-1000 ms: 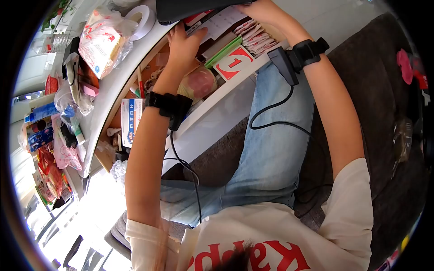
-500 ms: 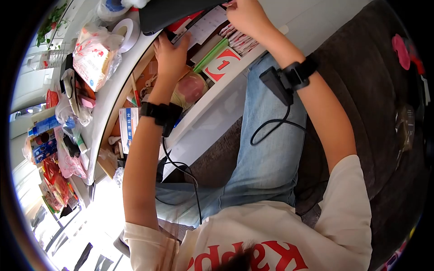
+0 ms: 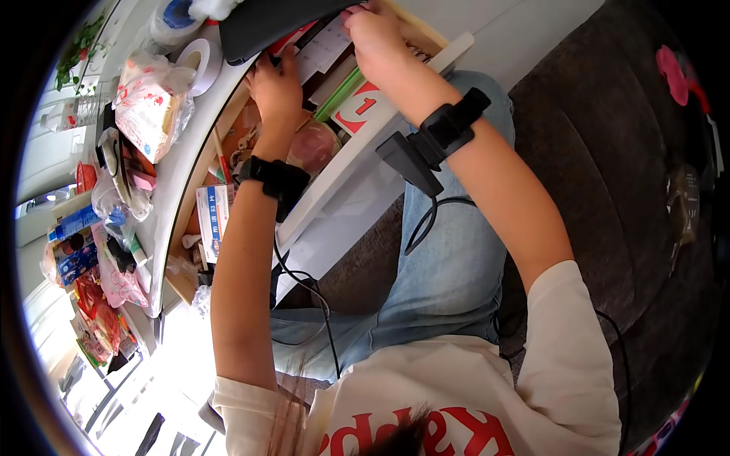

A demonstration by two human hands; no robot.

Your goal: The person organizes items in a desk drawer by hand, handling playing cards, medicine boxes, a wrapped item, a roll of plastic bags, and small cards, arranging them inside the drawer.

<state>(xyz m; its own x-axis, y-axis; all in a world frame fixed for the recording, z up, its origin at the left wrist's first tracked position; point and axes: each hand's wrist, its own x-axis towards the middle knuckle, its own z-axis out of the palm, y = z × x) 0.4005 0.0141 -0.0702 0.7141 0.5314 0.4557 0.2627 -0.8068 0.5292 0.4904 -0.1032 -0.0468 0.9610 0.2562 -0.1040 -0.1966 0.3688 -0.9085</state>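
An open drawer [image 3: 315, 205] full of mixed items lies in front of me, and both hands reach into its far part. My left hand [image 3: 275, 87] rests over the contents with its fingers apart, fingertips beside a red item [image 3: 293, 36] under the edge of a black flat object [image 3: 285, 23]. My right hand [image 3: 374, 39] is at the top with curled fingers by the black object's edge and a white printed paper [image 3: 325, 52]; what they grip is hidden. Near it lie a white card with a red "1" [image 3: 356, 109] and a green strip [image 3: 338, 93].
On the white desktop left of the drawer are a tape roll [image 3: 200, 64] and a plastic-wrapped package [image 3: 152, 106]. A blue-and-white box [image 3: 214, 220] stands in the drawer's near end. Black cables [image 3: 323, 300] hang from both wristbands. A dark sofa [image 3: 578, 152] is on the right.
My right hand and forearm have moved left across the drawer, now covering part of the stacked packets. My left hand has shifted slightly left. The view has shifted a little.
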